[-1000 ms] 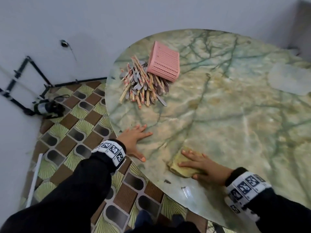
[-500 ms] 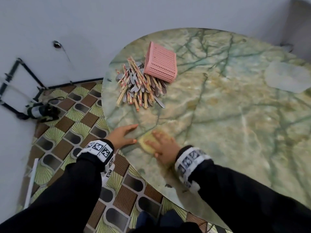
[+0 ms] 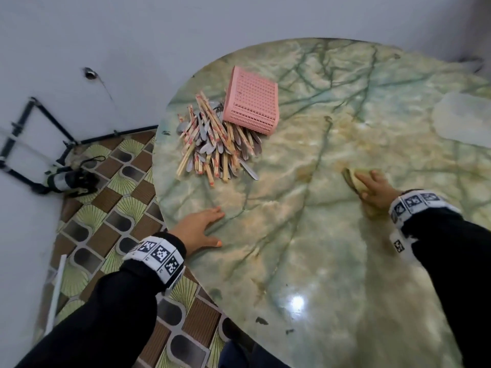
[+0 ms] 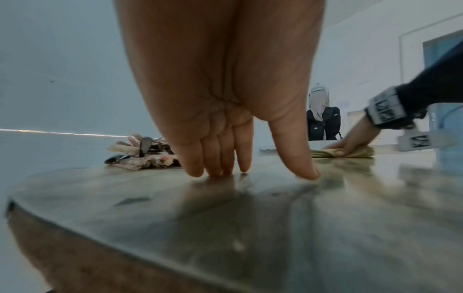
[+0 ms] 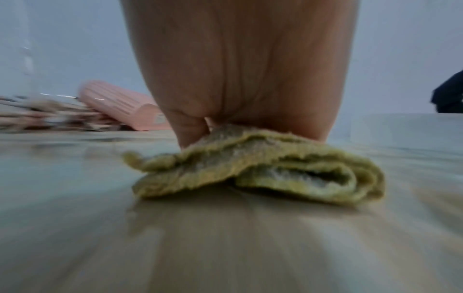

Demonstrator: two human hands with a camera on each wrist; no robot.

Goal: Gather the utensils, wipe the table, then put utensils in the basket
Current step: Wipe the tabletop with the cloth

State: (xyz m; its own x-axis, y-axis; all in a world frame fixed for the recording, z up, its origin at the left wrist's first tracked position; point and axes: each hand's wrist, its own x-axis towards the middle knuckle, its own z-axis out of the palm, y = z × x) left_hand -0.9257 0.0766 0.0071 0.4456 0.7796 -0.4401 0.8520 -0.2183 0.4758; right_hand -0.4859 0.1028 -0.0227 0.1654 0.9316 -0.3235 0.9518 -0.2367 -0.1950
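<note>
Head view, left hand (image 3: 198,229): flat on the table (image 3: 305,261), fingers straight, holding nothing.
Utensils (image 3: 215,147): heaped beyond the left hand, apart from it.
Basket (image 3: 252,104): on its side, touching the heap.
Right hand (image 3: 377,189): fingers straight, pressing the folded yellow cloth (image 5: 250,164) onto the table, well right of the heap.

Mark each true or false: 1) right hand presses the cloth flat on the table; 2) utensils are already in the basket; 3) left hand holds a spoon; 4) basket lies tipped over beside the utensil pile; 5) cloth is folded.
1) True. The right hand lies with fingers straight on the cloth, pressing it on the table.
2) False. The utensils lie in a pile on the table, outside the basket.
3) False. The left hand rests flat on the table and holds nothing.
4) True. The basket lies tipped, right by the pile.
5) True. The right wrist view shows folded layers.
</note>
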